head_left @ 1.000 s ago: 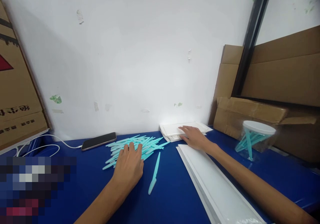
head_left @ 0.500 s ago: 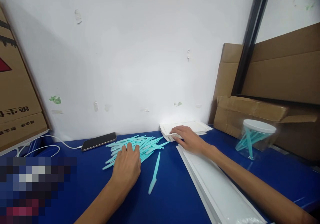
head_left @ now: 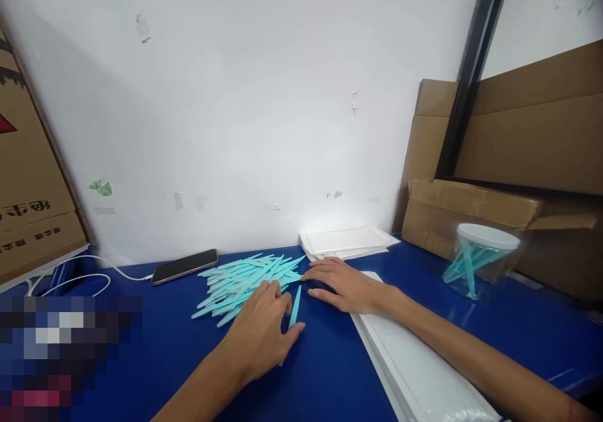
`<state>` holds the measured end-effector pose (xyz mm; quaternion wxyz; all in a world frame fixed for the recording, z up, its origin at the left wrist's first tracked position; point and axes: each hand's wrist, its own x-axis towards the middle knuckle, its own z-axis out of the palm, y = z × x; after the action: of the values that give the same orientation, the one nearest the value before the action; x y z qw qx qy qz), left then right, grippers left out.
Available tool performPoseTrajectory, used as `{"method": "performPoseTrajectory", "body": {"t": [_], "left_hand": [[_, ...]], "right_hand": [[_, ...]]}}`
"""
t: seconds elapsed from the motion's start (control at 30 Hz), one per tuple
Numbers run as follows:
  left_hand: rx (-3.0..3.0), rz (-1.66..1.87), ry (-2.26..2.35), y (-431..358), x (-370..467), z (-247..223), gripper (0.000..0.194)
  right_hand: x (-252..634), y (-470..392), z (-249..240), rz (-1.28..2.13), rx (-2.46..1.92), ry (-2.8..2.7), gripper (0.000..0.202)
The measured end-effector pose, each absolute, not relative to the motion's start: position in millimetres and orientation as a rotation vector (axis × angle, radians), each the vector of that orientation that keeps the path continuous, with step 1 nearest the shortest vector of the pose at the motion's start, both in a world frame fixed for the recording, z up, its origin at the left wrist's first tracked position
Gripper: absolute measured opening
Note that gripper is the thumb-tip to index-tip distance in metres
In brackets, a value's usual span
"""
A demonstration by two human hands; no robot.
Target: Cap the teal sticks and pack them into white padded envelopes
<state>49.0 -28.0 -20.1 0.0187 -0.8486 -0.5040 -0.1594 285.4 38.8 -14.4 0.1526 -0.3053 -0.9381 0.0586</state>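
Note:
A loose pile of slim turquoise sticks [head_left: 235, 282], in shape like eyebrow razors, lies on the blue table. My left hand [head_left: 265, 324] rests at the pile's near right edge, fingers curved and thumb apart. Partly hidden behind that hand, a single turquoise stick [head_left: 296, 308] lies apart from the pile, between fingers and thumb but not visibly gripped. My right hand [head_left: 346, 284] is open, its fingertips reaching to the right side of the pile and its wrist over white padded envelopes [head_left: 414, 359].
More white envelopes [head_left: 348, 241] lie against the wall. A clear tub with a white lid [head_left: 488, 237] holds several turquoise sticks at right. A phone [head_left: 185, 267] with a white cable is left of the pile. Cardboard boxes [head_left: 471, 215] stand at both sides.
My left hand has moved right from the pile toward the single stick, its thumb spreading out. My right hand has come nearer and left, off the back envelopes to the pile's edge.

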Motion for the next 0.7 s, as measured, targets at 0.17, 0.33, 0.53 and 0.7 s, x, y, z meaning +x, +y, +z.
{"method": "performPoseTrajectory", "body": {"t": [0.17, 0.33, 0.53, 0.7], "left_hand": [[-2.616, -0.412, -1.533, -29.8, 51.9, -19.5, 0.013], [-2.207, -0.298, -1.646, -21.8, 46.4, -18.0, 0.038], [-1.942, -0.197, -1.843, -10.0, 33.3, -24.6, 0.048], [-2.071, -0.149, -1.862, -5.7, 28.9, -16.5, 0.033]], "right_hand": [[283.5, 38.5, -11.8, 0.098, -0.84, -2.683, 0.036], [283.6, 41.5, -14.9, 0.107, -0.841, -2.681, 0.027], [284.4, 42.7, -15.9, 0.161, -0.801, -2.675, 0.024], [284.8, 41.2, -13.3, 0.246, -0.781, -2.687, 0.046]]}}
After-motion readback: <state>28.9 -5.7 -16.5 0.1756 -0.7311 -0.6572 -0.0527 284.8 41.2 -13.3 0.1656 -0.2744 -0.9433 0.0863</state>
